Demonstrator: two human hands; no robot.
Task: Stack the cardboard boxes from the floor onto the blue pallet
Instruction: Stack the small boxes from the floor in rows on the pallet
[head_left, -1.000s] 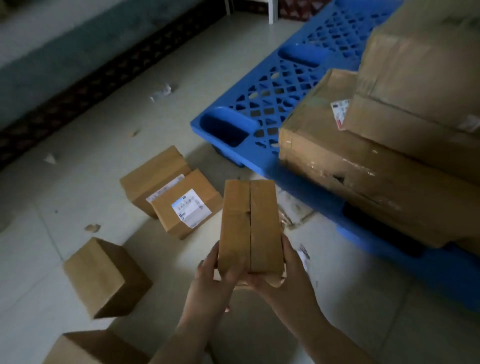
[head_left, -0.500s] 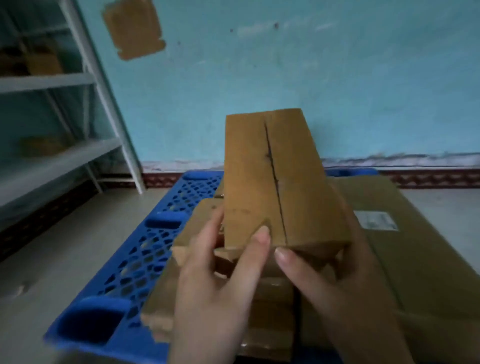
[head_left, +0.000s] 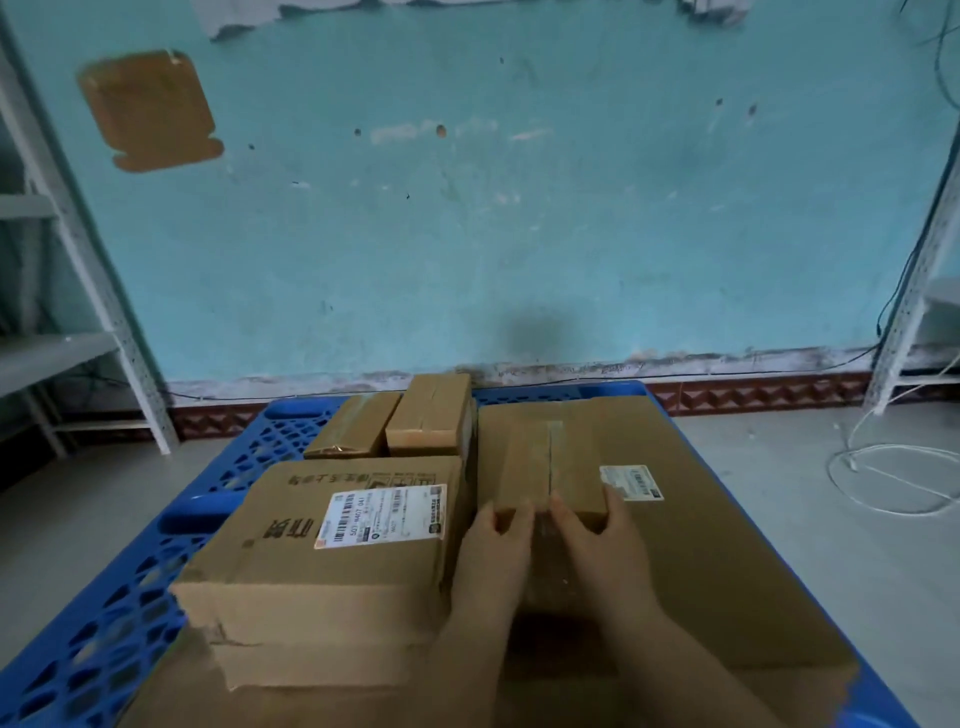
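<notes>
The small long cardboard box (head_left: 550, 465) with a taped seam down its top rests on the big flat box (head_left: 727, 551) at the right of the blue pallet (head_left: 130, 587). My left hand (head_left: 493, 566) grips its near left corner and my right hand (head_left: 605, 556) grips its near right corner. To the left sits a labelled box (head_left: 332, 551) on another carton. Two small boxes (head_left: 395, 423) stand at the pallet's far side.
A teal wall stands close behind the pallet. White metal shelving (head_left: 78, 312) is at the left, another rack (head_left: 914, 312) at the right. White cable (head_left: 893, 467) loops on the floor right of the pallet.
I lifted the small box from over the floor, turned to face the pallet and lowered it onto the big flat box. Both hands still hold its near end.
</notes>
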